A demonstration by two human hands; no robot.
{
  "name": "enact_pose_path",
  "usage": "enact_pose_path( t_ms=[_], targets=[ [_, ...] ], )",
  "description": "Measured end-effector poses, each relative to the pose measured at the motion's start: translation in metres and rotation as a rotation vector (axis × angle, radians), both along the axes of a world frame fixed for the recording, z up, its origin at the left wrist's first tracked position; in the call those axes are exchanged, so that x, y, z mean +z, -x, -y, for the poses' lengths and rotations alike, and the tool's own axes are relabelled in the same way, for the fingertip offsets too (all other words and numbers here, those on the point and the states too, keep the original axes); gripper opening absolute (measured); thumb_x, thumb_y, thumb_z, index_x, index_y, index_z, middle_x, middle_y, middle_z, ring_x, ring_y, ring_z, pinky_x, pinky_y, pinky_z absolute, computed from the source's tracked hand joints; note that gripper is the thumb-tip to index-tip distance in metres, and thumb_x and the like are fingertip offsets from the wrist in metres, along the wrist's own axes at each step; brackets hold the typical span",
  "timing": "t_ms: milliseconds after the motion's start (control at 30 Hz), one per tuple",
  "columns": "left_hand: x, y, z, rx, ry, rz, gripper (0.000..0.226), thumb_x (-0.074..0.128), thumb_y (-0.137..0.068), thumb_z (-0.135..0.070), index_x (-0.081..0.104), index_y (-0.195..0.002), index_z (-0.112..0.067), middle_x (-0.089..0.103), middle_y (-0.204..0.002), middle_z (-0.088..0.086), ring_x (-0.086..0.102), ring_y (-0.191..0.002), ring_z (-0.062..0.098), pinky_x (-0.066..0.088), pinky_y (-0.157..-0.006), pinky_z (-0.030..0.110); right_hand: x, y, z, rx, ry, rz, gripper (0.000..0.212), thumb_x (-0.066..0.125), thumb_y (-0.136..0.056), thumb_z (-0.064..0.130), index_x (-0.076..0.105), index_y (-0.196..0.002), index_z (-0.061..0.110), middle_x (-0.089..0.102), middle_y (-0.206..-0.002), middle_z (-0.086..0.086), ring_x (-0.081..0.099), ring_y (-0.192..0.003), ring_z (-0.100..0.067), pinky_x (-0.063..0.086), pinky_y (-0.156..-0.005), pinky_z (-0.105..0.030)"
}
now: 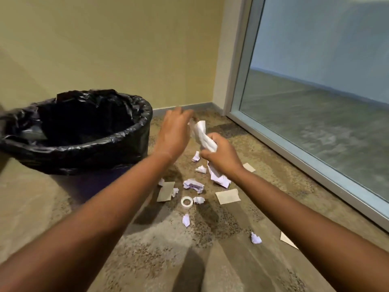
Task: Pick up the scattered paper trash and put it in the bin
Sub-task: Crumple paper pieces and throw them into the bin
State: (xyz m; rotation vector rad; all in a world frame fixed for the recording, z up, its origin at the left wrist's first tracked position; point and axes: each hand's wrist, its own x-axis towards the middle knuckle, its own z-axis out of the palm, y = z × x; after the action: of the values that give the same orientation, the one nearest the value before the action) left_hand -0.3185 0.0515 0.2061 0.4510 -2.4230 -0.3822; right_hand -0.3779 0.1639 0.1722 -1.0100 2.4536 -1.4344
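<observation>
My right hand (221, 155) is closed around a long crumpled white paper (201, 133) held above the floor. My left hand (174, 131) is at the paper's upper end, fingers curled and blurred, touching it. The bin (134, 142), lined with a black bag, stands to the left of both hands with its mouth wide. On the carpet below lie several crumpled white scraps (192, 185), another scrap (186, 220), one more scrap (255, 238), flat tan paper pieces (166, 191) and a tape roll (187, 201).
A yellow wall stands behind the bin. A glass door with a metal frame (294, 157) runs along the right. A tan paper piece (228, 196) lies right of the tape roll, and another tan piece (288, 240) near the door frame.
</observation>
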Motion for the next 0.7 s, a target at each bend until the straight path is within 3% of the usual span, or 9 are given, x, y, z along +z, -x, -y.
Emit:
enact_pose_path(
  t_ms=[67,200,267,400,567,700],
  targets=[
    [0.023,-0.014,0.020,0.021,0.050,-0.022,0.034,0.045,-0.091,0.003,0.060,-0.118,-0.010,0.055,-0.115,0.017,0.049,-0.111,0.033,0.039,-0.089,0.034,0.021,-0.011,0.020,0.037,0.013,-0.060,0.018,0.061,-0.078,0.007,0.051,-0.088,0.017,0.053,-0.085,-0.005,0.047,-0.073,-0.019,0.031,-0.049,-0.019],
    [0.049,-0.043,0.062,0.137,0.060,-0.039,0.033,0.047,-0.089,0.006,0.062,-0.115,-0.008,0.055,-0.114,0.021,0.051,-0.109,0.037,0.042,-0.089,0.041,0.052,-0.032,0.061,0.096,0.029,-0.127,0.027,0.062,-0.079,0.012,0.057,-0.106,0.009,0.054,-0.089,-0.003,0.050,-0.077,-0.019,0.034,-0.052,-0.025],
    [0.050,-0.057,0.081,0.219,0.041,-0.030,0.033,0.047,-0.089,0.006,0.063,-0.114,-0.008,0.055,-0.113,0.023,0.052,-0.108,0.040,0.044,-0.089,0.043,0.064,-0.042,0.081,0.114,0.037,-0.138,0.027,0.062,-0.079,0.014,0.057,-0.104,0.006,0.055,-0.089,-0.005,0.051,-0.079,-0.021,0.035,-0.056,-0.028],
    [0.040,-0.079,0.107,0.333,-0.009,0.033,0.032,0.044,-0.092,0.002,0.063,-0.115,-0.008,0.058,-0.117,0.024,0.051,-0.113,0.042,0.044,-0.093,0.046,0.085,-0.058,0.119,0.113,0.112,0.005,0.028,0.061,-0.078,0.013,0.057,-0.104,0.004,0.058,-0.092,-0.009,0.053,-0.081,-0.024,0.039,-0.058,-0.029],
    [0.028,-0.097,0.120,0.407,-0.130,0.132,0.031,0.040,-0.095,-0.002,0.061,-0.117,-0.010,0.054,-0.123,0.022,0.049,-0.116,0.040,0.044,-0.092,0.043,0.090,-0.075,0.166,0.042,0.187,0.274,0.024,0.062,-0.075,0.012,0.058,-0.099,0.009,0.064,-0.097,-0.014,0.063,-0.095,-0.034,0.054,-0.083,-0.041],
    [0.023,-0.104,0.121,0.441,-0.251,0.179,0.036,0.041,-0.093,-0.003,0.053,-0.127,-0.008,0.049,-0.130,0.022,0.047,-0.119,0.039,0.042,-0.095,0.045,0.080,-0.085,0.194,0.012,0.144,0.368,0.047,0.067,-0.074,0.013,0.051,-0.117,0.005,0.061,-0.115,-0.013,0.058,-0.095,-0.027,0.053,-0.073,-0.033]
  ],
)
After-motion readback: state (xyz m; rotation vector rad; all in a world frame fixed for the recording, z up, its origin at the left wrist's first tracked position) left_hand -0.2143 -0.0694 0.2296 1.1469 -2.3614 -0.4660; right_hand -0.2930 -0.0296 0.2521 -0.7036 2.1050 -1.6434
